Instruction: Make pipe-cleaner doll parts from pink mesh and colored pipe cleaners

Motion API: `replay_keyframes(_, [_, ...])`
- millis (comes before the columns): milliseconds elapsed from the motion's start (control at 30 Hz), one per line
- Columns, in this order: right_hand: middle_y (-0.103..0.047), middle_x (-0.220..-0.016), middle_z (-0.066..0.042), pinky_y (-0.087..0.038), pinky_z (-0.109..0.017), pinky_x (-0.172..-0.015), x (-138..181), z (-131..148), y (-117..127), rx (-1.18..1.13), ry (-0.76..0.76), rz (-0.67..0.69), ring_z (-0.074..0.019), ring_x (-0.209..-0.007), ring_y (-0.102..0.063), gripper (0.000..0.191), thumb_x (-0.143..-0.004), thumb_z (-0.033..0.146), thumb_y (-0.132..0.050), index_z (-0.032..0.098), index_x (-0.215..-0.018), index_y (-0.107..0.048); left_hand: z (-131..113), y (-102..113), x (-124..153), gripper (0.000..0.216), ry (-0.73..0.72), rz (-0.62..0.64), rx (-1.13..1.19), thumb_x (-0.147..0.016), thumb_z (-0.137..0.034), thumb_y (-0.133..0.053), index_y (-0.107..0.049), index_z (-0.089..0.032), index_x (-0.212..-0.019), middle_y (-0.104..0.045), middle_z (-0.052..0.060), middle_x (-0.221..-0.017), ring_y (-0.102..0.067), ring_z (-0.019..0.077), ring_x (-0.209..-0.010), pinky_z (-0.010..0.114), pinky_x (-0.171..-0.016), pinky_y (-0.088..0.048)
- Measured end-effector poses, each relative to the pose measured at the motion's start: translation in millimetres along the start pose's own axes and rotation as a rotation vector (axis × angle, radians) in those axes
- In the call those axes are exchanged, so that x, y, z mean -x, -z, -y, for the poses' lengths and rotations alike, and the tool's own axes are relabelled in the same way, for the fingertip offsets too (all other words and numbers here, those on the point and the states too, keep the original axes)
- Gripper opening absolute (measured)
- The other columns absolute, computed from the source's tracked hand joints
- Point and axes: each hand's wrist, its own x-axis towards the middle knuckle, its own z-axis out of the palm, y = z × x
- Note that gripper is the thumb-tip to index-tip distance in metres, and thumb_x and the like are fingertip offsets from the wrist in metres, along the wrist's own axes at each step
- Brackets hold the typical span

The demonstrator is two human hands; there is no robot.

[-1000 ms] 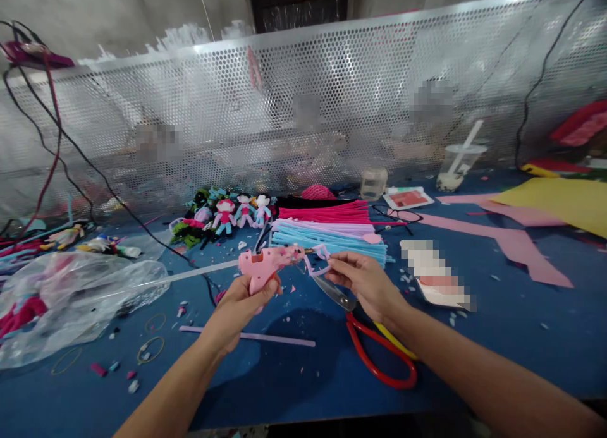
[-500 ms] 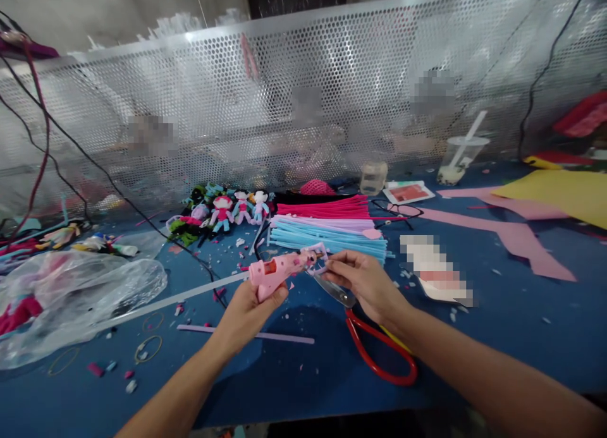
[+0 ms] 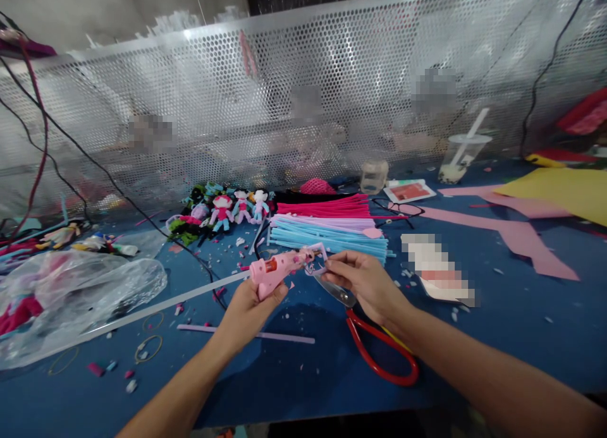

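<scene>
My left hand is wrapped round a pink hot glue gun, with a long clear glue stick running out of its back end. The gun's nozzle points right, at a bent lilac pipe cleaner. My right hand pinches that pipe cleaner between thumb and fingertips. Below the right hand lie red-handled scissors, their blades partly under it. A straight lilac pipe cleaner lies on the table near my left wrist.
Bundles of pink, lilac and blue pipe cleaners lie behind my hands, with small dolls to their left. Eyeglasses, a drink cup and pink sheet scraps are at right. A black cable crosses from the left.
Both hands keep nearly the same place. The bent lilac pipe cleaner has shifted very slightly at the nozzle; otherwise the view has only moved a little.
</scene>
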Motion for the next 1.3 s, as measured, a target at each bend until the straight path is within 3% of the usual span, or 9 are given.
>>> replay_keyframes(267, [-0.069,-0.068,-0.003,-0.052,-0.023,-0.068,0.0,0.1,0.8,-0.027,-0.020,0.020,-0.0119,-0.064,-0.065,0.018,-0.062,0.028,-0.079,0.015,-0.069,-0.068,3.3,0.6,0.3,0.024,-0.034,0.028,-0.027,-0.079,-0.040,-0.058,-0.062,-0.016,-0.084,-0.047,-0.001,-0.067,-0.035,0.0104,-0.060,0.022,-0.054,-0.027])
replay_keyframes(533, [-0.066,-0.066,-0.002,-0.052,-0.025,-0.066,0.4,1.2,-0.2,-0.062,-0.030,-0.004,-0.0130,-0.062,-0.064,0.020,-0.059,0.027,-0.080,0.015,-0.067,-0.066,-1.6,-0.6,2.1,0.032,-0.011,0.056,-0.020,-0.079,-0.042,-0.058,-0.064,-0.016,-0.096,-0.038,-0.003,-0.059,-0.026,0.0096,-0.055,0.023,-0.051,-0.023])
replay_keyframes(833, [-0.065,-0.066,-0.002,-0.052,-0.025,-0.068,0.4,1.3,0.2,-0.051,-0.021,0.011,-0.0125,-0.063,-0.064,0.019,-0.059,0.027,-0.079,0.016,-0.066,-0.064,-1.1,0.5,2.0,0.025,-0.026,0.000,-0.011,-0.078,-0.042,-0.058,-0.062,-0.017,-0.082,-0.044,-0.001,-0.066,-0.031,0.0099,-0.057,0.022,-0.052,-0.026])
replay_keyframes(1100, [-0.065,-0.062,-0.001,-0.051,-0.023,-0.064,1.7,1.9,-0.6,-0.035,-0.021,-0.003,-0.0109,-0.060,-0.063,0.020,-0.059,0.028,-0.080,0.016,-0.064,-0.064,-1.0,1.2,3.3,0.032,-0.030,0.062,-0.057,-0.082,-0.040,-0.055,-0.063,-0.018,-0.104,-0.042,-0.003,-0.064,-0.028,0.0097,-0.056,0.023,-0.052,-0.024])
replay_keyframes(1300, [-0.066,-0.063,-0.002,-0.053,-0.025,-0.067,1.1,1.3,-0.3,-0.010,-0.013,-0.008,-0.0132,-0.062,-0.064,0.018,-0.060,0.027,-0.079,0.016,-0.063,-0.065,0.4,1.7,3.0,0.026,-0.041,0.018,-0.055,-0.080,-0.038,-0.057,-0.065,-0.017,-0.093,-0.039,-0.003,-0.061,-0.026,0.0097,-0.055,0.022,-0.050,-0.022])
